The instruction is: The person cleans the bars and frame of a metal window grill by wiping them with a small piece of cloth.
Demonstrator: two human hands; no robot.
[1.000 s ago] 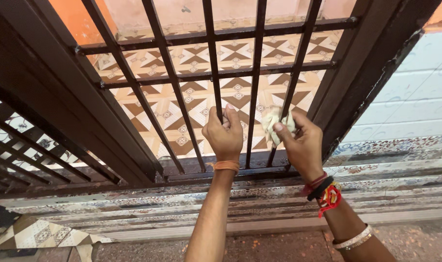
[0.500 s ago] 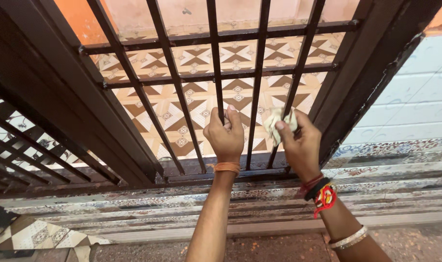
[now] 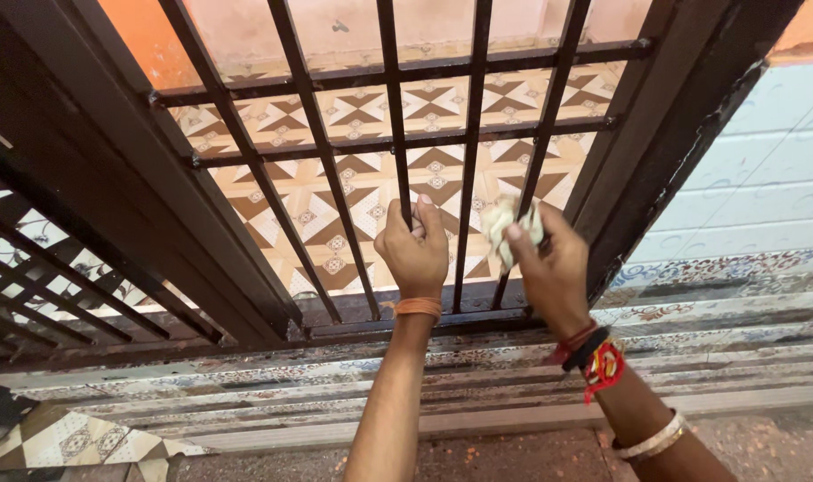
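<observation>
A dark brown metal gate with upright bars and cross rails fills the view. My left hand is wrapped around one upright bar near the gate's bottom rail. My right hand grips a crumpled pale cloth and presses it against the neighbouring bar to the right, low on the gate. Bangles and red and black threads sit on my right wrist; an orange band sits on my left.
Behind the bars lies a patterned brown and cream tiled floor. The gate's thick frame post stands at right beside a pale blue tiled wall. Worn patterned steps run below the gate. Another grille section slants at left.
Both hands stay on their bars. The cloth in my right hand shifts only slightly along its bar, and the view wobbles a little.
</observation>
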